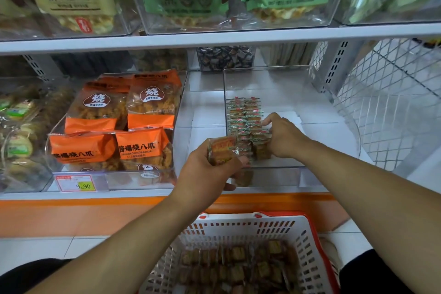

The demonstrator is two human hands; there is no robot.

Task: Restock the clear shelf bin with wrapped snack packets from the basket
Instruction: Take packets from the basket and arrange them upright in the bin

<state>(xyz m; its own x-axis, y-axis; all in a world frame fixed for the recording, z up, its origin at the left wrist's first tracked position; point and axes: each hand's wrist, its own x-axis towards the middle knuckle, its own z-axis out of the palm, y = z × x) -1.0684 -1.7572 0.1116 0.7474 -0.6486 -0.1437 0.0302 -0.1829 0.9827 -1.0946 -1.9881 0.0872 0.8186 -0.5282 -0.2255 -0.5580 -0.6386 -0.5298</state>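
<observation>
A clear shelf bin sits on the lower shelf, right of centre. Two rows of small wrapped snack packets stand along its left wall. My right hand is inside the bin, fingers pressed against the right side of those rows. My left hand hovers at the bin's front left corner, shut on a small stack of packets in clear wrap with orange labels. Below, a white basket with red rim holds several more brown packets.
To the left stands a clear bin of orange snack bags with a price tag in front. The upper shelf carries bins of green and beige bags. A white wire mesh panel closes the shelf's right end.
</observation>
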